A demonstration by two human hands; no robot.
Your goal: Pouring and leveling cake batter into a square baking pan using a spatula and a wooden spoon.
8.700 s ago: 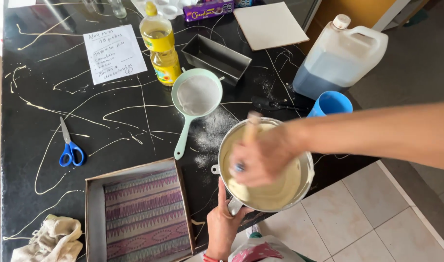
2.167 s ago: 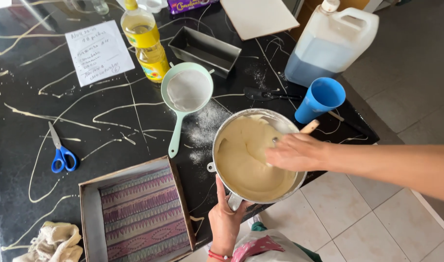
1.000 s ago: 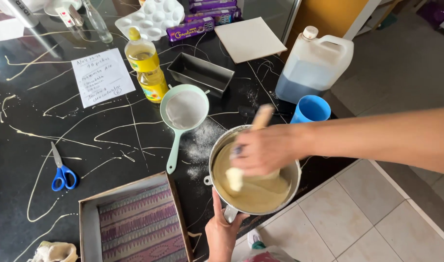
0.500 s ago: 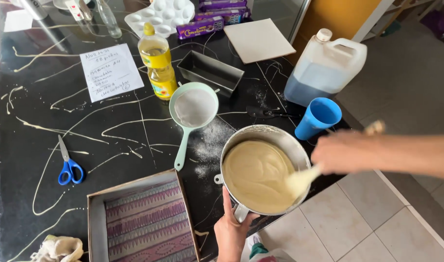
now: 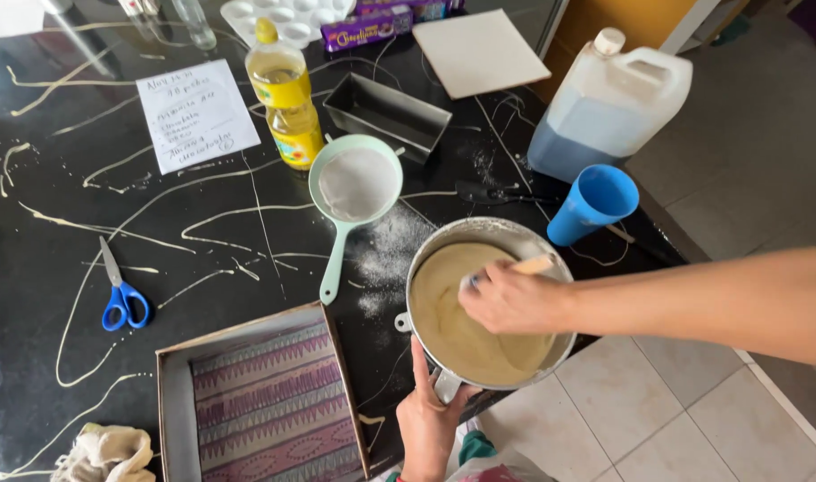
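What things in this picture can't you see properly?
Head view only:
- Wooden spoon: its bowl is hidden by the right hand and the batter.
- Pot handle: covered by the left hand.
- Cloth: cut off by the bottom edge.
- Egg tray: cut off by the top edge.

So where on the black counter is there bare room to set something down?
Free: the counter left of the scissors, and between paper sheet and scissors. Crowded: around the pot, with sieve, blue cup, loaf tin and jug.
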